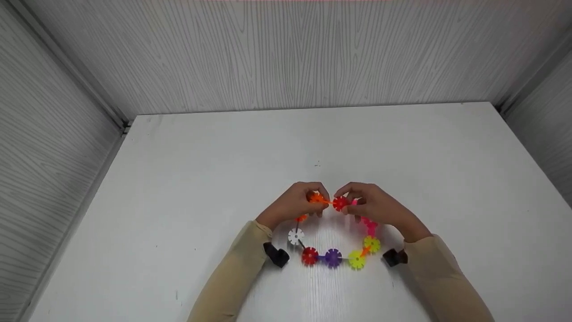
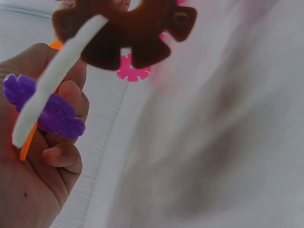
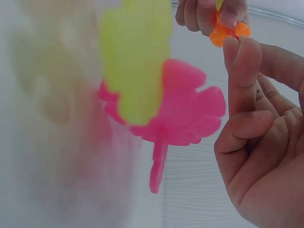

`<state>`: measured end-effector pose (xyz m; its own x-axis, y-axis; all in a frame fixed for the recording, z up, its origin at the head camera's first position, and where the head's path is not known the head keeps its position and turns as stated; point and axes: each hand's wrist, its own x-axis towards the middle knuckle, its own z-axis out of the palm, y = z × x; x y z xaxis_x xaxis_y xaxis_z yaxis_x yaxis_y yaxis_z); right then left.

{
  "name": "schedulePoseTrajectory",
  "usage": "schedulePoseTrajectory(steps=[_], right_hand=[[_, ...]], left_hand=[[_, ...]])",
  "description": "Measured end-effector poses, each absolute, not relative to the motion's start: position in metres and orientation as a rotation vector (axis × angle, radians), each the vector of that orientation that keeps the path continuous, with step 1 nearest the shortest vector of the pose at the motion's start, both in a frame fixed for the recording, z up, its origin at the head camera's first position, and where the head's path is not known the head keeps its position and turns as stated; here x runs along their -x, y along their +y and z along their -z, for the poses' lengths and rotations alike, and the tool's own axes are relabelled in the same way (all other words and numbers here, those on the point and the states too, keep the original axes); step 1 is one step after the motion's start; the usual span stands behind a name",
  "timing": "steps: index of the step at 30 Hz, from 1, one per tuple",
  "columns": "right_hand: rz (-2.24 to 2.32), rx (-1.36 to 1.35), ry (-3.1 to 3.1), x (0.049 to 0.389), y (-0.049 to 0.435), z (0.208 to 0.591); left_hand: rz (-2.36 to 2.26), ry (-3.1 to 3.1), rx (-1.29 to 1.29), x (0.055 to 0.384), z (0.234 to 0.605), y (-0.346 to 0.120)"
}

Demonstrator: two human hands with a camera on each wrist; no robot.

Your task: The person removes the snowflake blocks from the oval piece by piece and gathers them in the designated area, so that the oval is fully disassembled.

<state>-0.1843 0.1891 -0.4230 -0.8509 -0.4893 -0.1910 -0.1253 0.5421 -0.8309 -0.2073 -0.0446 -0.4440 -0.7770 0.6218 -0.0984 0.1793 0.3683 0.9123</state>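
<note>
Slotted plastic snowflake discs are joined into a ring-shaped chain between the two hands. My left hand (image 1: 292,202) pinches an orange disc (image 1: 316,198) at the top left of the ring. Thumb and fingers of my right hand (image 1: 377,206) pinch a red disc (image 1: 340,203), which meets an orange piece held on the left side. Along the near side run a white disc (image 1: 296,236), another red disc (image 1: 310,256), a purple disc (image 1: 333,258) and a yellow disc (image 1: 357,260). Pink discs (image 1: 370,225) hang below the right hand. A pink disc (image 3: 185,104) looms close in the right wrist view.
A white tabletop (image 1: 214,161) lies under the ring, with a grey wood-grain panel (image 1: 286,53) behind it and panels at both sides. Black wrist mounts (image 1: 277,256) sit beside both sleeves, close to the chain.
</note>
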Motion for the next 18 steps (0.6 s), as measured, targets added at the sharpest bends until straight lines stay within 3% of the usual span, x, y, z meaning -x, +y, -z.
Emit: schedulePoseTrajectory(steps=[18], right_hand=[[1.224, 0.547, 2.39, 0.1864, 0.1919, 0.4163]], left_hand=[[-1.352, 2.229, -0.685, 0.2068, 0.4368, -0.0427]])
